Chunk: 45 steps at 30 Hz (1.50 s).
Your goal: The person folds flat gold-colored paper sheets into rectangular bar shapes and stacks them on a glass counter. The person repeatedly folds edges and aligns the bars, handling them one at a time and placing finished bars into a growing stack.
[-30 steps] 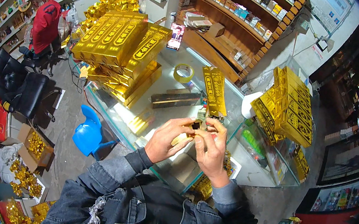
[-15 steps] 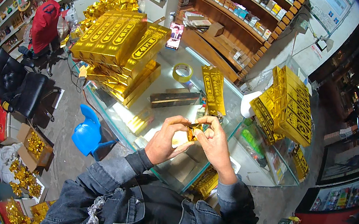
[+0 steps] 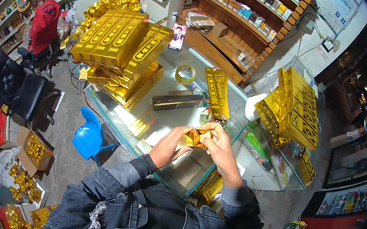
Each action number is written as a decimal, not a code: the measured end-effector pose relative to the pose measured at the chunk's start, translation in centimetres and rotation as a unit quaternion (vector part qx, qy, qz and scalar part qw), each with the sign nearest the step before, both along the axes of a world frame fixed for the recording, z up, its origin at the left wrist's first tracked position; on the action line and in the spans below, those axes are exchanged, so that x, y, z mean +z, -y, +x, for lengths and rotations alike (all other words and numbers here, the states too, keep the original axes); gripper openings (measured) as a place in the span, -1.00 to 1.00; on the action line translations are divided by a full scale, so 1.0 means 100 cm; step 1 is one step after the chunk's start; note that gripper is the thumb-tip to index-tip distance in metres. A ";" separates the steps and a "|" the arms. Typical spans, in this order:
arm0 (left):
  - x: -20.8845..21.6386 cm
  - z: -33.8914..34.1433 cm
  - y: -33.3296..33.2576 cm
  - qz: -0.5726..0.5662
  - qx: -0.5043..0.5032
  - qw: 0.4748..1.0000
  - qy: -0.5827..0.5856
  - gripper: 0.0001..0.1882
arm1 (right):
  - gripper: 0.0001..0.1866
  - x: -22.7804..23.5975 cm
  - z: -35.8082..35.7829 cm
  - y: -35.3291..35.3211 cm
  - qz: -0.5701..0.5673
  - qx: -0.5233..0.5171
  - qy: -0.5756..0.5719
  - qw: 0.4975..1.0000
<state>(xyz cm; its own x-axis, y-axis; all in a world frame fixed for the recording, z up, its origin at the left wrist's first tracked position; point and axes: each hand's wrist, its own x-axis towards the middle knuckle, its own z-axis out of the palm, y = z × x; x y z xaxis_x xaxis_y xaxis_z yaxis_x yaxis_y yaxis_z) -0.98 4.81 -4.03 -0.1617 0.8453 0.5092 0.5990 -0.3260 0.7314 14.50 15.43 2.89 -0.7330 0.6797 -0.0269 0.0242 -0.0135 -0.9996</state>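
Note:
Above the front edge of the glass counter (image 3: pixel 112 114), both hands hold one small gold foil box (image 3: pixel 189 138) with an open, hollow end. My left hand (image 3: pixel 168 147) closes round its left side. My right hand (image 3: pixel 220 149) grips the right side, thumb at the opening. Just beyond my fingers lies a flat gold printed strip (image 3: pixel 217 93). A long dark box (image 3: pixel 178 101) rests to its left, with a roll of yellowish tape (image 3: pixel 185 74) behind.
Gold printed packs (image 3: pixel 111 40) form a tall stack at the counter's left. Another gold stack (image 3: pixel 300 108) stands on the right. A lit phone (image 3: pixel 177 36) leans at the back. A blue plastic chair (image 3: pixel 88 136) and a black office chair (image 3: pixel 13 82) are on the left floor.
The small gold piece, pinched and mostly covered by my fingers before, is now opened into a hollow box shape. My left fingers have straightened along its side.

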 end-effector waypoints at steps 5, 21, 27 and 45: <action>-0.006 -0.002 0.001 -0.005 0.004 1.000 0.013 -0.34 | -0.77 0.012 0.005 0.003 -0.068 0.003 0.037 0.997; -0.092 -0.088 -0.025 -0.161 0.323 0.905 -0.226 -0.27 | -0.30 -0.126 -0.037 -0.143 0.355 -0.226 0.427 0.801; -0.099 -0.092 -0.032 -0.205 0.317 0.891 -0.252 -0.17 | -0.16 -0.150 -0.058 -0.161 0.307 -0.207 0.518 0.771; -0.009 -0.030 -0.056 -0.150 0.058 0.923 0.350 -0.16 | -0.45 -0.058 0.010 -0.097 0.023 -0.152 0.136 0.979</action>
<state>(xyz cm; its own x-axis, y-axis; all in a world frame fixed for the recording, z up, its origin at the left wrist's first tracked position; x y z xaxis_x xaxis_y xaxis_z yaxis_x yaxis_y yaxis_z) -3.96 10.39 -4.97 -0.4610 0.8873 -0.0092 -0.0365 -0.0086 0.9993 15.45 25.18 -2.88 -0.4666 0.8704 -0.1571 0.2923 -0.0159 -0.9562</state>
